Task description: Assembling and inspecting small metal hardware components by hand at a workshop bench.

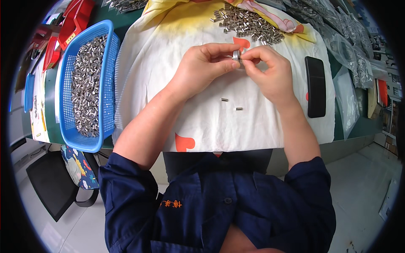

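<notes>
Both pinching one small metal cylinder (236,55) between left hand (202,67) and right hand (270,71) fingertips, near cloth's (202,122) far edge.

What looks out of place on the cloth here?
Two small metal pins lie loose on the white cloth below the hands, apart from the pile of pins at the far edge. Nothing looks spilled or damaged.

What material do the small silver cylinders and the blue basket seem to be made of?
The small silver cylinders heaped on the cloth look like bare polished metal, probably steel: they are grey and give bright glints. The one pinched between the left hand and the right hand shines the same way. The blue rectangular basket looks like moulded plastic: even saturated colour and regular grid walls.
</notes>
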Demonstrator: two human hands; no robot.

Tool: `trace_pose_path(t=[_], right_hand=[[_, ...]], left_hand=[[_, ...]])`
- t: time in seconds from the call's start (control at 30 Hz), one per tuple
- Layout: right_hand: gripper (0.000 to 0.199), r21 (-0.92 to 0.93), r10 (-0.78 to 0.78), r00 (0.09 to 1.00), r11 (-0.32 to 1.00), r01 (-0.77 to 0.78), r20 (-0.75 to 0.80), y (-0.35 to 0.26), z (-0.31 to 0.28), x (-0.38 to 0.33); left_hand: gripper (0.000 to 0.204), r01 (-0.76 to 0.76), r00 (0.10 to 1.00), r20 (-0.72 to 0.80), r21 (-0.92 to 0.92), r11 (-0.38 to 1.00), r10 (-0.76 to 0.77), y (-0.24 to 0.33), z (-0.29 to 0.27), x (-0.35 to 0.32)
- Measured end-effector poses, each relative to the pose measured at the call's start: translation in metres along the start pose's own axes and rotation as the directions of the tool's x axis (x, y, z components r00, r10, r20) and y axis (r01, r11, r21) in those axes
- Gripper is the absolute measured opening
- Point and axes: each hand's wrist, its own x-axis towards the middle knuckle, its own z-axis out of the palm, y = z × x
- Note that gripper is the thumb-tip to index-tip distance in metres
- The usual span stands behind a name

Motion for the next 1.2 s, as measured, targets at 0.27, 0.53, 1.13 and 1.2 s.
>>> trace_pose_path(t=[0.27, 0.53, 1.13, 1.2], right_hand=[[0.006, -0.07, 0.056, 0.998, 0.996, -0.054, 0.022, -0.004, 0.001, -0.003], [0.01, 0.117, 0.264, 0.942, 0.949, -0.292, 0.207, 0.006, -0.013, 0.004], [0.01, -0.585, 0.075, 0.996, 0.806, -0.09, -0.05, 0.032, -0.005, 0.012], [0.01, -0.649, -0.018, 1.0, 0.76, 0.022, 0.014, 0.028, -0.005, 0.013]], left_hand=[[0.034, -0.053, 0.998, -0.024, 0.227, 0.972, 0.06, 0.002, 0.002, -0.002], [0.034, 0.021, 1.0, 0.016, 0.11, 0.994, -0.023, -0.002, 0.0, -0.002], [0.033, -0.016, 0.997, 0.075, 0.065, 0.998, 0.011, -0.009, 0.004, -0.001], [0.033, -0.016, 0.998, 0.06, 0.017, 1.0, 0.015, -0.007, 0.003, -0.003]])
